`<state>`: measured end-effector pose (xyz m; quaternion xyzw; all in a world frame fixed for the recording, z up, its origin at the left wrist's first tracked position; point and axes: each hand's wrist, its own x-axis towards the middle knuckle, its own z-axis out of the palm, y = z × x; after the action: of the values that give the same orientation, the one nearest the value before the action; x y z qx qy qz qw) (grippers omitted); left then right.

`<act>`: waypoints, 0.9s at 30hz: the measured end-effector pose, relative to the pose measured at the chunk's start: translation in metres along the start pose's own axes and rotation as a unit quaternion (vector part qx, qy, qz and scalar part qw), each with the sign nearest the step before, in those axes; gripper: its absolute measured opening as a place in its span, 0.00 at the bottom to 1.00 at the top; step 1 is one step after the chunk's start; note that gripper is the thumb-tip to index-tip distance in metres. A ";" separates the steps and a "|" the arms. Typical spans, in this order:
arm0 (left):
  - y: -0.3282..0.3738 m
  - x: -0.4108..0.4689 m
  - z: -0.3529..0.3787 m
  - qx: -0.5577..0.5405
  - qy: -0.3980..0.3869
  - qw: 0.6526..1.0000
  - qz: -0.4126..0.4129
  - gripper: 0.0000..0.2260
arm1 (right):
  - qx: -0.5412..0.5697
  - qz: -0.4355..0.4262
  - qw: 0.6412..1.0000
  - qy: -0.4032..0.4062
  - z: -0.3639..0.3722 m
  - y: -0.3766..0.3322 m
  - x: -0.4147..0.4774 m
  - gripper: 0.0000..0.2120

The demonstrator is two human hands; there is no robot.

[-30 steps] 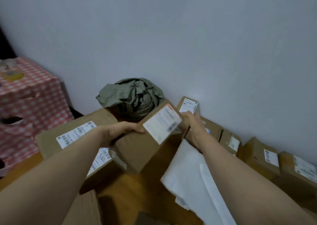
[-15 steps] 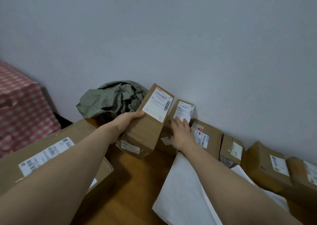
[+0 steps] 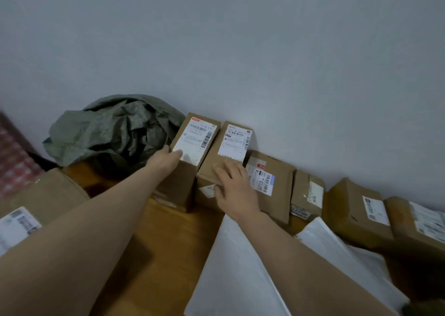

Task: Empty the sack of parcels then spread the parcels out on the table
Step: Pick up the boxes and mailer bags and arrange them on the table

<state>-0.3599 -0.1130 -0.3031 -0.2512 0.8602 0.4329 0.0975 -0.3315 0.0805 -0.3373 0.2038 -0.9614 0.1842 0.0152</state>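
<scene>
Head view, mid-frame: left hand (image 3: 168, 160) holds the near top edge of a labelled box (image 3: 195, 139) standing on the table (image 3: 168, 243), touching a second box (image 3: 216, 159). Right hand (image 3: 234, 190) lies flat, fingers spread, on that one. Crumpled green sack (image 3: 108, 132) sits just left.

Along the wall (image 3: 265, 50) a row of parcels sits on the desk (image 3: 163, 243). The tall parcel (image 3: 192, 151) is leftmost, with a second parcel (image 3: 228, 151) touching its right side. To the right follow a flat parcel (image 3: 274, 183), a small parcel (image 3: 307, 195), a fifth parcel (image 3: 354, 209) and a sixth parcel (image 3: 419, 224). The sack (image 3: 113, 132) lies left of the row, behind a large box (image 3: 48, 195). A mailer bag (image 3: 228, 267) and a second mailer bag (image 3: 349, 255) lie in front.
</scene>
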 end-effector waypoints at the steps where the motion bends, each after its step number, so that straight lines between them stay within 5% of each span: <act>1: -0.002 0.002 0.004 0.018 -0.019 1.000 -0.001 0.28 | 0.019 0.002 1.000 -0.019 -0.001 0.000 0.001 0.24; 5: -0.008 -0.011 0.008 0.048 0.043 0.995 0.070 0.27 | 0.074 -0.001 0.996 -0.048 -0.011 0.012 -0.009 0.30; 9: -0.006 -0.062 0.027 0.098 0.130 0.968 0.189 0.16 | 0.064 0.129 0.990 0.012 -0.018 0.028 -0.039 0.22; 11: -0.005 -0.089 0.044 0.132 0.036 0.982 0.129 0.15 | 0.033 0.181 0.983 -0.018 -0.015 0.038 -0.058 0.16; 15: -0.018 -0.144 0.078 0.146 -0.228 0.961 -0.058 0.31 | 0.046 0.229 0.967 -0.100 -0.016 0.048 -0.104 0.17; 20: -0.028 -0.174 0.081 0.072 -0.213 0.972 -0.062 0.30 | 0.037 0.210 0.965 -0.152 -0.029 0.036 -0.141 0.21; 22: -0.017 -0.183 0.066 0.039 -0.195 0.978 -0.070 0.28 | 0.151 0.192 0.958 -0.150 -0.039 0.021 -0.150 0.27; 24: -0.003 -0.193 0.047 0.014 -0.199 0.976 -0.084 0.26 | 0.304 0.175 0.915 -0.197 -0.051 0.001 -0.157 0.42; 27: 0.014 -0.208 0.018 -0.008 -0.208 0.972 -0.113 0.16 | 0.391 0.135 0.861 -0.295 -0.072 -0.024 -0.160 0.64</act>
<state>-0.1898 -0.0191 -0.2242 -0.2518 0.7837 0.4685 0.3208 -0.1785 0.1479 -0.2784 0.1058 -0.7878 0.4767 -0.3754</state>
